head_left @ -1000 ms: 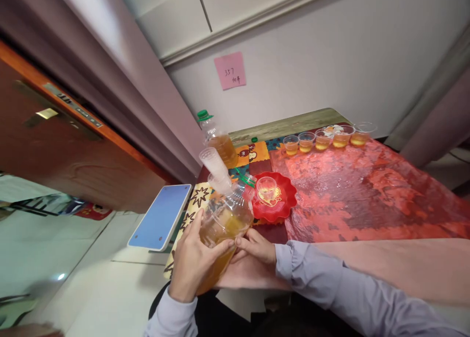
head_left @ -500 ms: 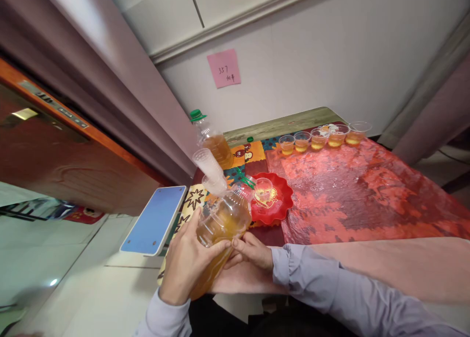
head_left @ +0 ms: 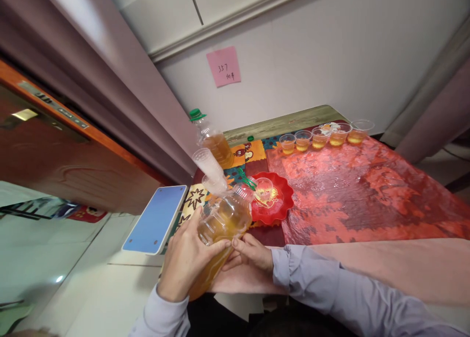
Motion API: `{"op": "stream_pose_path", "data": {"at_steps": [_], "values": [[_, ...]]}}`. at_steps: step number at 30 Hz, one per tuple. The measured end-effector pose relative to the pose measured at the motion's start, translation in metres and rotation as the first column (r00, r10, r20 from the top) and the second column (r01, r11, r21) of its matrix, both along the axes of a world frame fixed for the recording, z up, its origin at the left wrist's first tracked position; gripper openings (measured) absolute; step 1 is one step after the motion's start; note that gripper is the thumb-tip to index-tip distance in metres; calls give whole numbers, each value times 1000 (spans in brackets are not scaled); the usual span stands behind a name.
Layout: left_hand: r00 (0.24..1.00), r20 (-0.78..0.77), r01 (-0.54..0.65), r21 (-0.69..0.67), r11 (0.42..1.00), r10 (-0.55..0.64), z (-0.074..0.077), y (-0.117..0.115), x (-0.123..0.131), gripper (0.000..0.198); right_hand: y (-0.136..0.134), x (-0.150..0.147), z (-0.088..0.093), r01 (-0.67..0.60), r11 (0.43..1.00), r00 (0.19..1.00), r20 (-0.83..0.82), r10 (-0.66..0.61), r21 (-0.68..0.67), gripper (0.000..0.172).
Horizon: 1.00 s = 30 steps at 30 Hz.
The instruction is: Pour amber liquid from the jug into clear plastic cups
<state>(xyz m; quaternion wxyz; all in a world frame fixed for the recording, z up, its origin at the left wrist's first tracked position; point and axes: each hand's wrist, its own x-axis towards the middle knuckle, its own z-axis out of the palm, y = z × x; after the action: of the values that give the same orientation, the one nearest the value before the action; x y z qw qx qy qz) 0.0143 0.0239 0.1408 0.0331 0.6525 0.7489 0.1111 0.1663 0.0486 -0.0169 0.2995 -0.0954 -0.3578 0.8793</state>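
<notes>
Already, five cups (head_left: 319, 139) in a row hold amber liquid, while the left hand (head_left: 183, 261) and right hand (head_left: 252, 251) grip a tilted bottle (head_left: 228, 214), its mouth near a clear cup (head_left: 264, 186) on the red tray (head_left: 283, 211), seemingly not yet filled.

A pink paper note (head_left: 223, 66), sitting slightly askew, is hanging on the pale wall (head_left: 312, 58) and showing the number "357" in dark handwriting. Beneath the number, toward the note's lower right, a shorter line of what looks like two Chinese characters is running, its strokes appearing too small for a certain reading.
</notes>
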Motion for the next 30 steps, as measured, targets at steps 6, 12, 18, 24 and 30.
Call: {"op": "stream_pose_path", "data": {"at_steps": [6,12,18,24,30], "values": [[1000,-5,-28,-46,999,28,7,3,5,96,-1,0,-1,-11,1000,999,-34,11,-9,81],[998,-19,-62,-119,991,60,12,4,6,99,-2,-1,-2,-19,1000,999,-49,18,-22,80],[999,-30,-37,-125,992,33,14,5,7,102,-3,0,1,-24,999,998,-62,22,-23,80],[998,-53,-39,-139,989,32,16,6,9,101,-3,-1,1,-34,999,996,-78,32,-27,80],[998,-57,-26,-133,991,19,19,7,10,99,-3,0,4,-49,998,996,-81,45,-39,83]]}}
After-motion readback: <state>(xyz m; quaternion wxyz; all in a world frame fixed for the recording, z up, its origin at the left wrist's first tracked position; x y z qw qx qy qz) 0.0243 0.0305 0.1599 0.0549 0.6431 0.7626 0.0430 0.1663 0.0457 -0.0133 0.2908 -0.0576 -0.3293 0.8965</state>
